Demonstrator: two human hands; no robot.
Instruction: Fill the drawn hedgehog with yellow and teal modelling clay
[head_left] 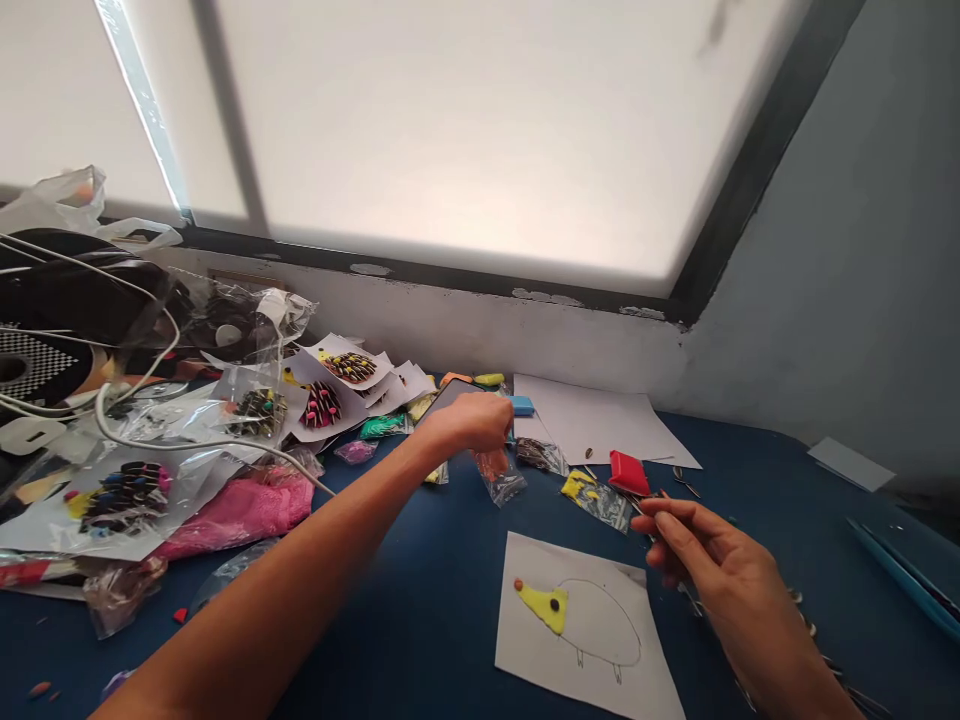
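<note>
My left hand [484, 420] reaches across to the far side of the table, over a dark flat phone-like thing [450, 392] and beside a blue block [522, 405]. Its fingers are turned away and hidden. My right hand [712, 560] is raised to the right of the drawing, thumb and fingertips pinched on something small I cannot make out. Below, between my arms, lies a white sheet [536, 665] with a hedgehog outline, whose yellow clay head [544, 607] has a brown nose and dark eye. A red clay packet [628, 473] lies beyond my right fingertips.
Small bags of yellow clay [596, 500], orange clay [495, 470] and dark seeds [538, 455] lie past the drawing. Blank paper [600, 415] rests against the wall. Decorated hedgehog sheets [322, 400], a pink cloth [240, 510] and a white cable [187, 440] crowd the left.
</note>
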